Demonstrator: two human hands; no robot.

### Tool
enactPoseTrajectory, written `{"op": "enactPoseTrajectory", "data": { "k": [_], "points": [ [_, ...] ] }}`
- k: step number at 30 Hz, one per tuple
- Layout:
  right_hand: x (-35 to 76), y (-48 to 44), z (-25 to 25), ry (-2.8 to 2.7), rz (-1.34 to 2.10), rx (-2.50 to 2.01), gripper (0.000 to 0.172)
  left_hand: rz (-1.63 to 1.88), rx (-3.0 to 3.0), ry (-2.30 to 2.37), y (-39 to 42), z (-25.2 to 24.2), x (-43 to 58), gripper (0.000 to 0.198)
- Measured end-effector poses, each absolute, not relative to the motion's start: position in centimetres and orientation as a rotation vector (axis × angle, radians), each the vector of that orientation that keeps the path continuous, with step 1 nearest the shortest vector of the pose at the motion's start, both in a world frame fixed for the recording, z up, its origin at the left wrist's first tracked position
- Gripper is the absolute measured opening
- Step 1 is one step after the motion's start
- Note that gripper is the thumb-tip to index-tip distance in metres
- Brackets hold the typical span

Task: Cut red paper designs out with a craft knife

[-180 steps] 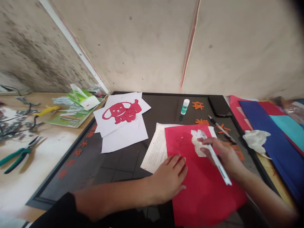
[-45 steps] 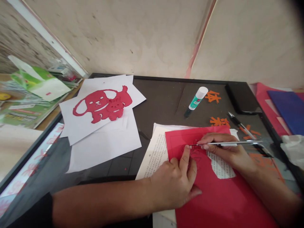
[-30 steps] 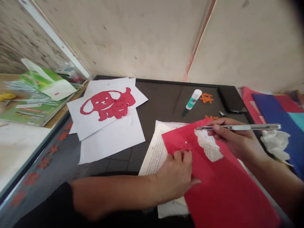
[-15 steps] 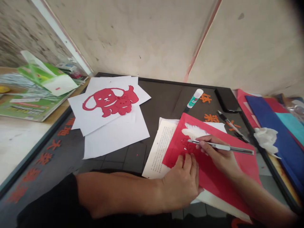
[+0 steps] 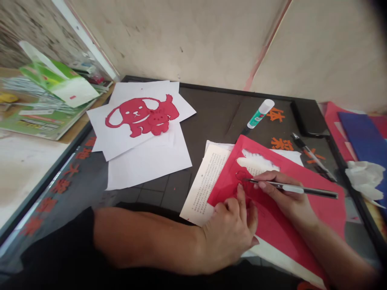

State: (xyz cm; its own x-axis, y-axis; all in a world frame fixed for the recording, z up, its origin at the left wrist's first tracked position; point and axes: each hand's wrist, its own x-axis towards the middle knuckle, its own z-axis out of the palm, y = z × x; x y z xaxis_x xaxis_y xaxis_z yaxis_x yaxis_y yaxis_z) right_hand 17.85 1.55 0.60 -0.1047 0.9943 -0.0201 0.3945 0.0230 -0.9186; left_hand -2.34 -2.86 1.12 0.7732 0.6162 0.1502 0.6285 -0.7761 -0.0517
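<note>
A sheet of red paper (image 5: 320, 205) lies at a slant over a printed book page (image 5: 202, 185), with a ragged cut-out and thin drawn outlines near its left part. My right hand (image 5: 287, 197) grips a slim silver craft knife (image 5: 314, 191) like a pen, its tip touching the paper by the outlines. My left hand (image 5: 231, 225) presses the paper down just below the tip, index finger stretched out and the others bent, holding nothing. A red paper-cut dog (image 5: 130, 117), with a smaller red animal (image 5: 159, 121) overlapping it, rests on white sheets (image 5: 151, 169) to the left.
Beyond the red paper stands a glue stick (image 5: 260, 113). A black phone (image 5: 308, 119), a pen (image 5: 311, 155) and orange cut-out characters (image 5: 281, 143) lie to the right. Crumpled tissue (image 5: 365, 179) and blue paper (image 5: 359, 133) are at the far right; a green book (image 5: 36, 129) is far left.
The knife tip has shifted slightly along the outlines. My left index finger now reaches out straighter, with the thumb spread from it. The whole view has tilted a little.
</note>
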Motion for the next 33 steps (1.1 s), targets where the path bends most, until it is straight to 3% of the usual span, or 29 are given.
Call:
{"op": "enactPoseTrajectory", "data": {
  "k": [33],
  "points": [
    [17.7,1.47,0.34,-1.783,0.951,-1.432,0.008,-0.064,-2.859,-0.915,-2.83,1.21,-2.54,0.058]
  ]
}}
